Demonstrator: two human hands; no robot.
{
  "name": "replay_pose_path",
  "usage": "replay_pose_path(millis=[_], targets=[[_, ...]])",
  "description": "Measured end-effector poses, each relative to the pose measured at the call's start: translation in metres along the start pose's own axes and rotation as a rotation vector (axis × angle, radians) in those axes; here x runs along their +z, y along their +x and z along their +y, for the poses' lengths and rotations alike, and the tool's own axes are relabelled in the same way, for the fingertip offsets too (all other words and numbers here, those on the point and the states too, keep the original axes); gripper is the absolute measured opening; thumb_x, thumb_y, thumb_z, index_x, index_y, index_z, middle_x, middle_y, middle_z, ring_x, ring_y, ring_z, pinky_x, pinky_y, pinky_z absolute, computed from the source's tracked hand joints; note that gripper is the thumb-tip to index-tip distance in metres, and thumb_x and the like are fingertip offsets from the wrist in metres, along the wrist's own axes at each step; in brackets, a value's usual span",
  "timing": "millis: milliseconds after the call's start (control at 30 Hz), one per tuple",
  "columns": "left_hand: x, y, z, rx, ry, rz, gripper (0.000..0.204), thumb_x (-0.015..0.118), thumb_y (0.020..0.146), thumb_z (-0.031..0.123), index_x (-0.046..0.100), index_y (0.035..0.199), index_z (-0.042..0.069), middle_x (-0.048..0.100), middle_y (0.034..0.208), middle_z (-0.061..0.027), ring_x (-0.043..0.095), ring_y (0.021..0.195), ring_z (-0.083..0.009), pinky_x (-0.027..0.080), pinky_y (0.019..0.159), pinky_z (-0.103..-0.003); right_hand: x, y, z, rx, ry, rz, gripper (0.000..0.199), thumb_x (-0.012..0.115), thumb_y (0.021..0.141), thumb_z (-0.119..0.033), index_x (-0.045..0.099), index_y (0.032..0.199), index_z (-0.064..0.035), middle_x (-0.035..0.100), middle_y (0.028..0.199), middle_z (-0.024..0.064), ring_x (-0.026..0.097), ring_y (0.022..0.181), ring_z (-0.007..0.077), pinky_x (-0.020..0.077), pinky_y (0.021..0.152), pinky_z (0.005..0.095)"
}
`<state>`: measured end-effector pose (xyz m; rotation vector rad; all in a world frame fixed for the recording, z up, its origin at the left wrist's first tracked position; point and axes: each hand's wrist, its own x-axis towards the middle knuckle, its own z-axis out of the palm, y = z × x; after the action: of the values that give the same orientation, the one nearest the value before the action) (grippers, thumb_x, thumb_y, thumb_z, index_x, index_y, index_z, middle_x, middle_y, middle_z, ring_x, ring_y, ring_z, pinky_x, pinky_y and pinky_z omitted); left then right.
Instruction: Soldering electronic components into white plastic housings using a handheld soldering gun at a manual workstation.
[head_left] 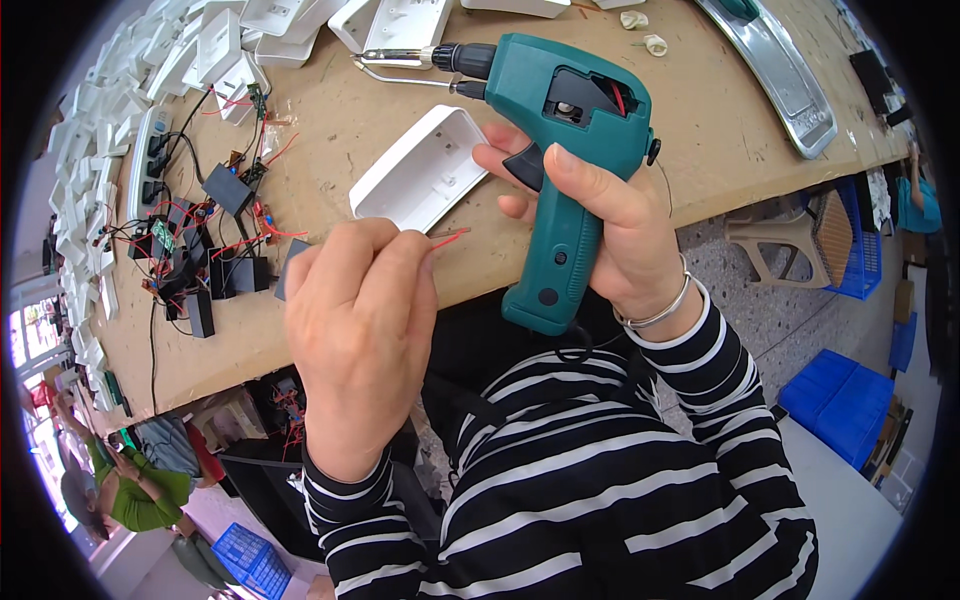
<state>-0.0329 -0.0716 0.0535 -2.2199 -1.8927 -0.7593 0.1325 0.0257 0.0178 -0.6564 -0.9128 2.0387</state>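
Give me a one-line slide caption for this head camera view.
Right hand grips a teal soldering gun; left hand pinches red wires above a white plastic housing.

Right hand (590,225) gripping teal soldering gun (570,150), left hand (355,330) pinching red wire (445,238)

Worktop (700,120) bare along right near edge; left edge blocked by wired black modules (205,265), far-left corner by stacked white housings (200,50).

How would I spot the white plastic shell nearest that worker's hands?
Start at the brown workbench. Just beyond the left hand and beside the teal soldering gun in the right hand lies one open white shell, alone, unlike the heaped white housings at the far-left edge.
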Motion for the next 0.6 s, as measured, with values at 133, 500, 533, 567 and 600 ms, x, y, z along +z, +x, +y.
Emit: replay_pose_path(millis=[133, 500, 533, 567, 600], targets=[[0.005, 0.0, 0.006, -0.14, -0.159, 0.04, 0.018, 0.065, 0.073, -0.004, 0.057, 0.088, 0.001, 0.053, 0.085, -0.0118, 0.055, 0.071, -0.0276, 0.045, 0.061, -0.036, 0.0, 0.0, -0.001, -0.001, -0.014, 0.019, 0.044, 0.056, 0.09, -0.017, 0.043, 0.129, -0.0005, 0.053, 0.122, 0.0191, 0.053, 0.114, 0.0299, 0.0519, 0.081, 0.0316], [0.045, -0.01, 0.011, -0.187, -0.277, 0.278, 0.019, 0.066, 0.074, -0.004, 0.06, 0.091, 0.0, 0.055, 0.085, -0.0117, 0.056, 0.066, -0.0244, 0.046, 0.056, -0.032, 0.006, -0.015, 0.004, -0.001, 0.028, 0.063, 0.045, 0.055, 0.09, -0.019, 0.041, 0.13, -0.0026, 0.052, 0.125, 0.0156, 0.051, 0.117, 0.0282, 0.0496, 0.084, 0.0337], [0.046, -0.01, 0.012, -0.247, -0.25, 0.287, 0.018, 0.069, 0.071, -0.002, 0.063, 0.087, 0.002, 0.055, 0.086, -0.0105, 0.055, 0.072, -0.0238, 0.044, 0.06, -0.032, 0.006, -0.017, 0.005, -0.004, 0.037, 0.073, 0.046, 0.055, 0.09, -0.019, 0.04, 0.131, -0.0028, 0.051, 0.125, 0.0154, 0.05, 0.117, 0.0278, 0.0495, 0.084, 0.0338], [0.045, -0.008, 0.013, -0.246, -0.253, 0.284, 0.018, 0.069, 0.071, -0.002, 0.063, 0.087, 0.002, 0.055, 0.086, -0.0105, 0.055, 0.072, -0.0238, 0.044, 0.06, -0.032, 0.006, -0.019, 0.005, -0.004, 0.036, 0.077, 0.046, 0.055, 0.09, -0.019, 0.04, 0.131, -0.0028, 0.051, 0.125, 0.0154, 0.05, 0.117, 0.0278, 0.0495, 0.084, 0.0338], [0.042, -0.004, 0.014, -0.252, -0.129, 0.292, 0.018, 0.07, 0.068, -0.001, 0.064, 0.085, 0.003, 0.055, 0.086, -0.01, 0.055, 0.077, -0.0244, 0.043, 0.066, -0.032, 0.007, -0.02, 0.007, -0.02, 0.035, 0.07, 0.047, 0.055, 0.091, -0.019, 0.039, 0.132, -0.0028, 0.051, 0.126, 0.0155, 0.05, 0.117, 0.0278, 0.0495, 0.084, 0.0339]])
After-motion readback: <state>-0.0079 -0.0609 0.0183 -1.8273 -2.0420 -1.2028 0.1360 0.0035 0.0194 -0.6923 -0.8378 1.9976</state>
